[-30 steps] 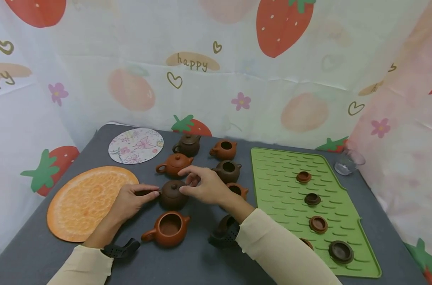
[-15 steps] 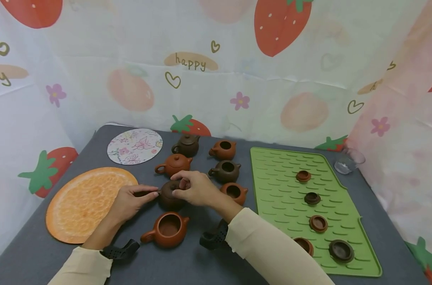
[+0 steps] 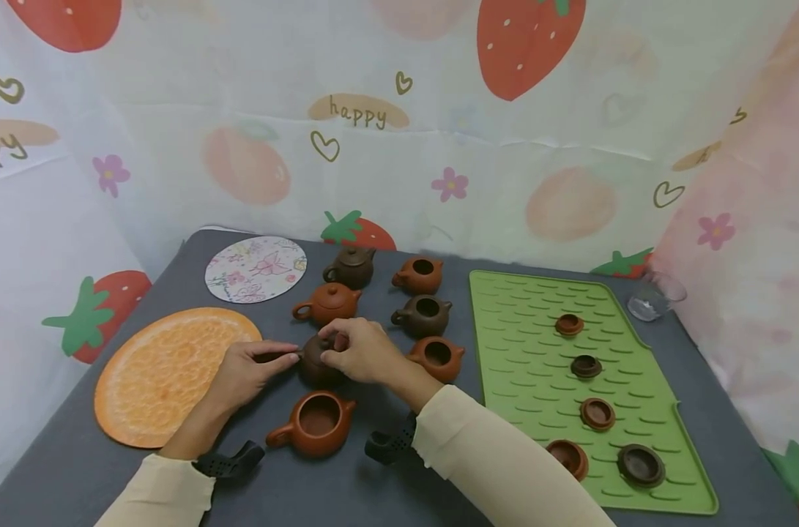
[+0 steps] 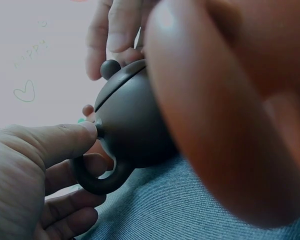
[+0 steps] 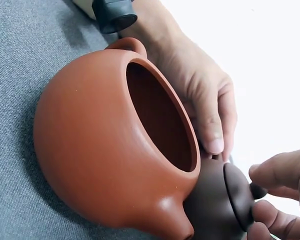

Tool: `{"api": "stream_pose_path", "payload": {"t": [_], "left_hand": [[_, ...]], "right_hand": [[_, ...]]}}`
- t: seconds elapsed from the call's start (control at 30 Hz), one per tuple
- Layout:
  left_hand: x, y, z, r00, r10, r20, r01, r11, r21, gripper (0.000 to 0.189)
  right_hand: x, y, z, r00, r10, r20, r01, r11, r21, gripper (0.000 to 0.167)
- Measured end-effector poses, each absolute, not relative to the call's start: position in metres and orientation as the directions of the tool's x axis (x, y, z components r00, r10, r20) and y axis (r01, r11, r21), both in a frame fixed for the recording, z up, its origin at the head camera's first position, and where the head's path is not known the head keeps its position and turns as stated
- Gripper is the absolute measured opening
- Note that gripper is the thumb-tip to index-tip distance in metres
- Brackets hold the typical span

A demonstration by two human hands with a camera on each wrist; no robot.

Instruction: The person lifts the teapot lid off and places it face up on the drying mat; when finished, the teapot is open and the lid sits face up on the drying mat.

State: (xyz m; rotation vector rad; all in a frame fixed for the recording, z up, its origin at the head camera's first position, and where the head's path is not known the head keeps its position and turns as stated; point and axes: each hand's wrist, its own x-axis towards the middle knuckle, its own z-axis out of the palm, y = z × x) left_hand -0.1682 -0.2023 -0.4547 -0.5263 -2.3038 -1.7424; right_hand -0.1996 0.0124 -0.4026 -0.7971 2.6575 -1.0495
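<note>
A dark brown clay teapot (image 3: pixel 313 373) stands on the grey cloth between both hands. My left hand (image 3: pixel 244 377) pinches the top of its handle (image 4: pixel 101 185) between thumb and fingers. The lid (image 5: pixel 236 190) sits over the mouth with a dark seam around it. My right hand (image 3: pixel 366 353) reaches across from the right, thumb and fingers curled around the lid's knob (image 4: pixel 110 69). Nearest to me is a lidless reddish teapot (image 3: pixel 316 424), its open mouth up. It fills much of both wrist views and covers part of the dark pot.
Behind stand a lidded orange teapot (image 3: pixel 333 301) and a lidded dark one (image 3: pixel 351 267). Several lidless teapots, including a dark one (image 3: pixel 425 316), line the right. A green mat (image 3: pixel 518 351) bears several upturned lids. A glass (image 3: pixel 655 296) and an orange round mat (image 3: pixel 175 373) flank the table.
My right hand has moved slightly left and closed its fingers in over the dark teapot's lid. My left hand has kept its pinch on the handle.
</note>
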Motion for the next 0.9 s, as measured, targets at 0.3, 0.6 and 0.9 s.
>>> {"api": "stream_pose_path", "payload": {"t": [0.3, 0.6, 0.9], "left_hand": [[-0.1680, -0.2021, -0.4554, -0.921, 0.152, 0.360, 0.388, 0.249, 0.887, 0.014], [-0.1673, -0.2026, -0.4543, -0.928, 0.149, 0.343, 0.371, 0.263, 0.890, 0.015], [-0.1671, -0.2020, -0.4538, -0.924, 0.148, 0.351, 0.379, 0.252, 0.890, 0.015]], "right_hand": [[-0.2003, 0.0073, -0.4084, -0.873, -0.484, 0.063, -0.415, 0.666, -0.620, 0.020], [-0.2002, 0.0093, -0.4092, -0.871, -0.475, 0.128, -0.435, 0.623, -0.651, 0.012], [-0.2003, 0.0143, -0.4063, -0.884, -0.431, 0.180, -0.409, 0.528, -0.745, 0.005]]}}
